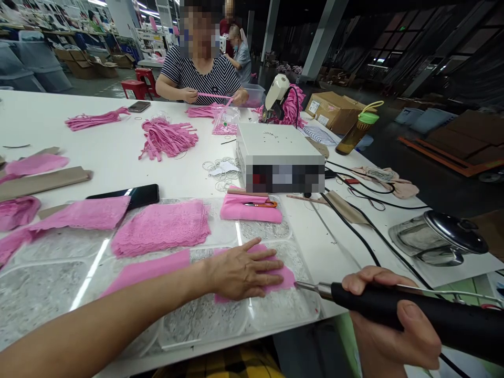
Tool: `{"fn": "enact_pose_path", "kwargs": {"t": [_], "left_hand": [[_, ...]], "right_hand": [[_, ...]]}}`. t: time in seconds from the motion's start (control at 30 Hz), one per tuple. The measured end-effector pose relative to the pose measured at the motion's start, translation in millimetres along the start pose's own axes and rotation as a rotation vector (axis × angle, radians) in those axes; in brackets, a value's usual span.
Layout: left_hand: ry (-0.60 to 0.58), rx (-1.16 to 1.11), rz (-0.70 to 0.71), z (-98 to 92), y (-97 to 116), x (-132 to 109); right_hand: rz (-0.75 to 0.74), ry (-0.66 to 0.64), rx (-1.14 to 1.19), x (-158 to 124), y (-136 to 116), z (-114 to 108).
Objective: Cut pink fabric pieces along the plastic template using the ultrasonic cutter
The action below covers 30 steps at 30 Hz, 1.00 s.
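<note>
Right hand (394,336) clasping black-handled metal-tipped tool (460,321); we are pressing spread left hand (244,273) on pink lace strip (157,269); tip slipping could catch fingertips.

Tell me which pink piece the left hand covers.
The pink strip nearest the front edge: the left hand lies flat on it; the lace stack lies untouched.

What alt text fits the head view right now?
The left hand presses flat on a pink fabric strip on a clear sheet, while the right hand grips a black-handled tool, its metal tip near the strip's end. Across the table, a person handles pink strips.
</note>
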State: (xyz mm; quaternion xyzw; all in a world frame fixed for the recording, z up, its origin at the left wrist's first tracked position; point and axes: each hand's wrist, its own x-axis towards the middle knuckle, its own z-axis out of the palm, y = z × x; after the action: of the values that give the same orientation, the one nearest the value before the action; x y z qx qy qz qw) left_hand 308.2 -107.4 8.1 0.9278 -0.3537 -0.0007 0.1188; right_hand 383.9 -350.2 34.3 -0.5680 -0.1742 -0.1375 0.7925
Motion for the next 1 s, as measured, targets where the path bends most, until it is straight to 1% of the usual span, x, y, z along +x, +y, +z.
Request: {"fn": "enact_pose_path", "kwargs": {"t": [0.13, 0.4, 0.47, 0.6, 0.77, 0.87, 0.93, 1.0], "left_hand": [[-0.001, 0.007, 0.007, 0.1, -0.1, -0.2], [-0.085, 0.026, -0.017, -5.4, 1.8, 1.5], [-0.093, 0.036, -0.017, -6.0, 2.1, 1.7], [-0.056, 0.036, -0.005, -4.5, 1.5, 0.7], [0.007, 0.011, 0.020, -1.0, -0.2, 0.5], [0.008, 0.003, 0.021, -3.7, -0.2, -1.5], [-0.004, -0.004, 0.007, -8.2, 1.2, -7.7], [0.007, -0.020, -0.008, -13.2, 3.7, -20.0]], "right_hand": [[-0.021, -0.012, -0.010, 0.7, -0.7, 1.8], [-0.018, 0.015, -0.012, 0.8, -2.1, 4.0], [-0.019, 0.004, -0.007, 0.7, -1.0, 3.3], [0.004, -0.015, 0.018, 0.3, -0.2, 0.7], [0.025, 0.036, 0.023, 0.7, -5.1, -1.8], [0.022, 0.034, 0.029, 1.3, -9.9, 0.3], [0.024, 0.040, 0.032, 1.3, -12.3, 2.8], [0.044, 0.050, 0.024, 0.4, -13.0, 4.4]]}}
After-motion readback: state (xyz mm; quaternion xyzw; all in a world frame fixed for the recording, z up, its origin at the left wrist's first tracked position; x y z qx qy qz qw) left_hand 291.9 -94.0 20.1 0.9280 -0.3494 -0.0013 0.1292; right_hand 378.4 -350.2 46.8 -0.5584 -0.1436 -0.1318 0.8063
